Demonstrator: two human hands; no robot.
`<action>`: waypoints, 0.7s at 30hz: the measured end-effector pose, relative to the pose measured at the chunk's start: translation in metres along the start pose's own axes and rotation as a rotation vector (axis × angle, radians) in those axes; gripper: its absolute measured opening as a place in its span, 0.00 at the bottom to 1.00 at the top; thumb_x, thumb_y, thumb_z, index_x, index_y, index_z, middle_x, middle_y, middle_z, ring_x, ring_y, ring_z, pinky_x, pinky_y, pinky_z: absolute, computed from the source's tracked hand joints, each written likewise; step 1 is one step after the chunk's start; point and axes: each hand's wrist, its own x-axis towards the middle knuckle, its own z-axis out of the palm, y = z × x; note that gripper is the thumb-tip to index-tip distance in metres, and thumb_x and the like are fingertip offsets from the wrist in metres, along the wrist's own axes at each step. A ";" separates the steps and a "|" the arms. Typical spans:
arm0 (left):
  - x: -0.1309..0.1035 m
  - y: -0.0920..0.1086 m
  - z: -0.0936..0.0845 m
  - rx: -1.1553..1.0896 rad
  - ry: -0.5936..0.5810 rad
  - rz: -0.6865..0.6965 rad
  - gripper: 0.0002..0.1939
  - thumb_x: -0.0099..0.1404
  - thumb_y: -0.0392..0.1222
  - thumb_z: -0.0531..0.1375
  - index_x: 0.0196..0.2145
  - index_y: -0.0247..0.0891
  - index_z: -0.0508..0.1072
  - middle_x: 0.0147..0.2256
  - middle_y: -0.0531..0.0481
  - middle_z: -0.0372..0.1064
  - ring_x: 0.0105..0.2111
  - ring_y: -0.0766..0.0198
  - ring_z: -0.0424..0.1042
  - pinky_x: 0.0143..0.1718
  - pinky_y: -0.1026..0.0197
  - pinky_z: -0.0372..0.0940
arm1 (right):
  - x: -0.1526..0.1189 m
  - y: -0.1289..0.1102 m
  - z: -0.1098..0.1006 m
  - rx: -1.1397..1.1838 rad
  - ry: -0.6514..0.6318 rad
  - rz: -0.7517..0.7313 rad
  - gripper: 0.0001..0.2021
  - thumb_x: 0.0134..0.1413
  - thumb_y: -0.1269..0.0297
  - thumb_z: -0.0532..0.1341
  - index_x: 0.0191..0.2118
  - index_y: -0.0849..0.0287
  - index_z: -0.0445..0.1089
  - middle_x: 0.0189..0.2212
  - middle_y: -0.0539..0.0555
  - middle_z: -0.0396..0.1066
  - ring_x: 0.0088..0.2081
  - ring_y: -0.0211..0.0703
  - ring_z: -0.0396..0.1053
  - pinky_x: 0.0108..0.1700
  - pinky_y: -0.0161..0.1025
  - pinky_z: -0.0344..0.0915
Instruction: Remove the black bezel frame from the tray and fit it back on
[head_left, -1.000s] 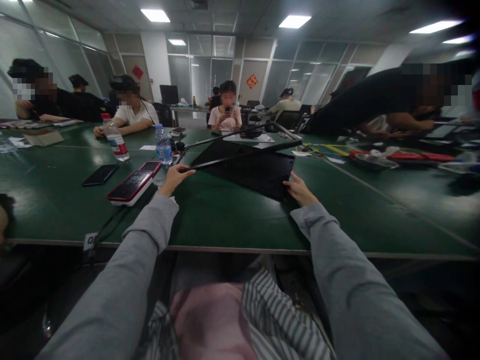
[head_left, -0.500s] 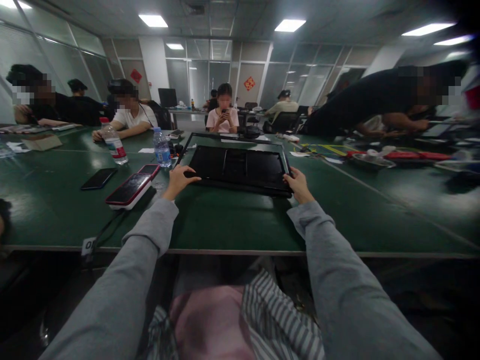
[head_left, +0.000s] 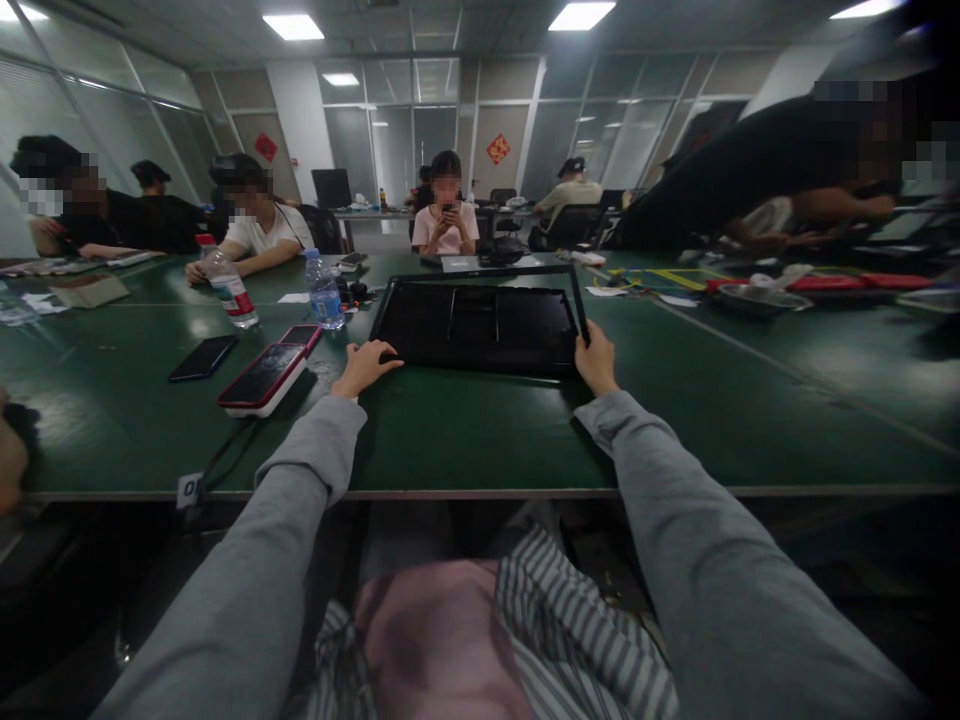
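A flat black panel [head_left: 420, 318] with two thin upright strips across its middle is in front of me on the green table [head_left: 480, 440]. A thin black rectangular frame [head_left: 581, 300] surrounds it, its far bar standing beyond the panel's far edge. My right hand [head_left: 598, 360] is closed around the frame's right side near the front corner. At the panel's near left corner, my left hand [head_left: 366, 367] has its thumb and fingers closed on the edge. Whether those fingers also hold the frame, I cannot tell.
Left of my hands lie a red-edged handheld device [head_left: 266, 375] and a dark phone [head_left: 202, 358]. Two plastic bottles, one blue-capped [head_left: 325, 292] and one red-capped [head_left: 229, 285], stand behind. Metal bowls [head_left: 765, 298] and yellow strips [head_left: 675, 278] are at right. Several people sit around.
The frame's right side and my right hand have shifted slightly up and away from me. My left fingers have drawn closer together at the panel's corner. The view has shifted slightly.
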 end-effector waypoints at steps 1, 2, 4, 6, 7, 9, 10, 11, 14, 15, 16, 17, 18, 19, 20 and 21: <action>0.001 0.000 -0.001 0.005 0.005 -0.007 0.17 0.69 0.59 0.62 0.40 0.44 0.79 0.48 0.43 0.77 0.52 0.46 0.71 0.60 0.43 0.50 | -0.001 0.000 0.000 -0.009 -0.008 0.004 0.29 0.60 0.66 0.52 0.67 0.64 0.65 0.62 0.66 0.69 0.62 0.58 0.67 0.67 0.60 0.59; 0.001 0.000 -0.002 0.008 0.011 -0.014 0.19 0.69 0.60 0.60 0.37 0.44 0.80 0.46 0.43 0.78 0.51 0.47 0.72 0.60 0.44 0.52 | -0.002 0.000 0.000 -0.015 -0.016 0.008 0.29 0.61 0.66 0.52 0.67 0.65 0.65 0.62 0.66 0.69 0.62 0.59 0.68 0.67 0.61 0.59; 0.002 0.000 -0.004 0.005 0.020 -0.026 0.23 0.70 0.63 0.57 0.31 0.43 0.79 0.39 0.44 0.79 0.46 0.48 0.75 0.58 0.46 0.54 | -0.004 0.000 -0.001 -0.025 -0.034 0.011 0.29 0.61 0.65 0.52 0.67 0.65 0.65 0.61 0.67 0.70 0.61 0.60 0.69 0.66 0.61 0.60; 0.002 -0.002 -0.005 -0.012 0.017 -0.036 0.27 0.70 0.64 0.56 0.24 0.44 0.77 0.31 0.45 0.78 0.42 0.48 0.76 0.55 0.49 0.57 | -0.005 -0.001 -0.001 -0.036 -0.054 -0.007 0.29 0.61 0.65 0.52 0.67 0.65 0.65 0.61 0.67 0.70 0.60 0.60 0.70 0.66 0.61 0.61; 0.002 -0.003 -0.006 -0.024 0.010 -0.036 0.29 0.70 0.65 0.55 0.22 0.44 0.76 0.28 0.45 0.76 0.40 0.49 0.76 0.53 0.51 0.59 | -0.006 -0.001 -0.001 -0.043 -0.063 -0.021 0.29 0.62 0.64 0.52 0.67 0.65 0.65 0.61 0.67 0.70 0.59 0.60 0.70 0.66 0.61 0.61; 0.000 -0.006 -0.007 -0.045 0.008 -0.040 0.30 0.70 0.66 0.54 0.19 0.45 0.74 0.26 0.44 0.75 0.39 0.49 0.76 0.49 0.53 0.61 | -0.006 0.000 0.000 -0.056 -0.077 -0.044 0.29 0.62 0.64 0.52 0.67 0.66 0.65 0.61 0.67 0.70 0.59 0.60 0.70 0.66 0.60 0.61; -0.001 -0.008 -0.008 -0.050 0.026 -0.044 0.30 0.70 0.66 0.53 0.20 0.45 0.74 0.27 0.44 0.75 0.39 0.49 0.76 0.48 0.53 0.62 | -0.005 0.001 0.001 -0.057 -0.078 -0.048 0.29 0.62 0.64 0.52 0.67 0.66 0.66 0.61 0.66 0.70 0.59 0.60 0.70 0.66 0.59 0.61; -0.002 -0.009 -0.009 -0.049 0.065 -0.053 0.29 0.71 0.65 0.53 0.22 0.45 0.75 0.30 0.43 0.76 0.40 0.49 0.76 0.49 0.53 0.62 | -0.005 0.002 0.002 -0.056 -0.078 -0.050 0.29 0.62 0.64 0.52 0.67 0.66 0.66 0.61 0.66 0.70 0.59 0.59 0.70 0.66 0.59 0.62; -0.002 -0.012 -0.011 -0.033 0.284 -0.126 0.23 0.73 0.59 0.52 0.36 0.43 0.80 0.44 0.38 0.77 0.51 0.45 0.73 0.55 0.50 0.62 | -0.003 0.007 0.006 -0.048 -0.083 -0.059 0.28 0.61 0.66 0.53 0.65 0.66 0.68 0.61 0.65 0.71 0.61 0.58 0.69 0.66 0.57 0.62; -0.001 -0.014 -0.011 -0.032 0.362 -0.172 0.22 0.73 0.58 0.52 0.43 0.41 0.80 0.50 0.36 0.75 0.55 0.44 0.71 0.58 0.49 0.61 | -0.002 0.009 0.007 -0.047 -0.087 -0.063 0.28 0.60 0.66 0.53 0.65 0.66 0.68 0.61 0.65 0.71 0.61 0.57 0.69 0.66 0.56 0.62; 0.000 -0.015 -0.011 -0.037 0.422 -0.232 0.22 0.73 0.56 0.52 0.48 0.39 0.78 0.53 0.34 0.73 0.58 0.43 0.69 0.59 0.47 0.60 | -0.001 0.011 0.008 -0.048 -0.093 -0.067 0.28 0.60 0.66 0.54 0.64 0.66 0.69 0.61 0.65 0.71 0.61 0.57 0.70 0.66 0.56 0.63; 0.000 -0.017 -0.010 -0.051 0.452 -0.302 0.23 0.72 0.56 0.53 0.51 0.37 0.77 0.55 0.32 0.72 0.59 0.42 0.68 0.60 0.46 0.60 | -0.001 0.013 0.009 -0.048 -0.097 -0.072 0.28 0.60 0.67 0.54 0.64 0.66 0.69 0.60 0.65 0.71 0.60 0.57 0.70 0.65 0.56 0.63; 0.001 -0.019 -0.009 -0.071 0.447 -0.370 0.24 0.71 0.57 0.54 0.52 0.35 0.76 0.54 0.30 0.72 0.59 0.41 0.68 0.59 0.46 0.61 | 0.000 0.015 0.010 -0.048 -0.101 -0.076 0.27 0.60 0.67 0.54 0.64 0.66 0.69 0.60 0.65 0.72 0.60 0.57 0.70 0.65 0.56 0.63; 0.002 -0.022 -0.008 -0.092 0.409 -0.421 0.25 0.70 0.57 0.56 0.51 0.35 0.77 0.52 0.30 0.73 0.58 0.39 0.69 0.58 0.45 0.62 | 0.001 0.016 0.010 -0.048 -0.104 -0.074 0.27 0.60 0.67 0.55 0.64 0.66 0.70 0.60 0.65 0.72 0.59 0.57 0.71 0.65 0.55 0.63; 0.002 -0.024 -0.007 -0.111 0.351 -0.452 0.24 0.68 0.58 0.58 0.49 0.35 0.78 0.49 0.30 0.75 0.56 0.39 0.71 0.56 0.45 0.64 | 0.001 0.017 0.010 -0.049 -0.107 -0.065 0.27 0.60 0.67 0.55 0.63 0.66 0.70 0.59 0.66 0.72 0.59 0.56 0.71 0.65 0.54 0.63; 0.003 -0.026 -0.006 -0.125 0.285 -0.465 0.23 0.66 0.58 0.60 0.46 0.36 0.78 0.46 0.32 0.77 0.54 0.39 0.73 0.55 0.45 0.65 | 0.001 0.018 0.010 -0.050 -0.110 -0.052 0.26 0.60 0.67 0.56 0.63 0.67 0.70 0.59 0.66 0.73 0.58 0.56 0.72 0.65 0.53 0.63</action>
